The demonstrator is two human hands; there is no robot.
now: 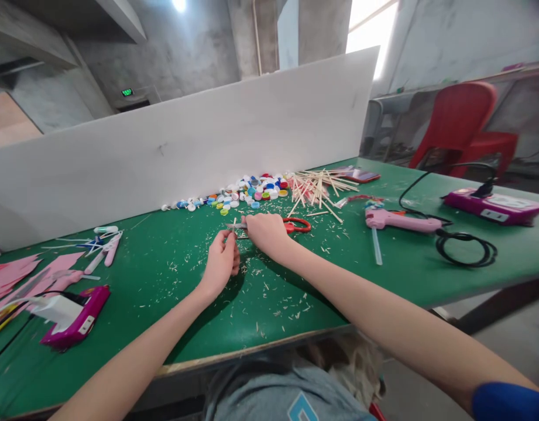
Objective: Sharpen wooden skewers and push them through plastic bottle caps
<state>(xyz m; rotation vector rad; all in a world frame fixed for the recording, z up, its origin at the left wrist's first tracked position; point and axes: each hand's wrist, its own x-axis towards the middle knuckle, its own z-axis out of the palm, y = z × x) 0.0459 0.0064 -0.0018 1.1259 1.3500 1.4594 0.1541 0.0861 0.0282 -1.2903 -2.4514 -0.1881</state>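
Observation:
My left hand [220, 261] pinches a short wooden stick [233, 224] upright between its fingertips. My right hand [263, 232] grips a pair of red-handled scissors [296, 225], whose metal blades [235, 226] point left and meet the stick. Pale wood shavings [269, 286] lie scattered over the green table [295, 310] below both hands. Just beyond them, a loose heap of wooden sticks [315, 190] lies beside a spread of multicoloured plastic bottle caps [247, 193].
A white board [177, 128] stands along the table's far side. On the right are a pink hot glue gun [398, 221], its coiled black cord and a magenta device [491, 206]. Pink paper [36, 280] and a magenta device [76, 316] lie left; a phone [361, 176] lies far right.

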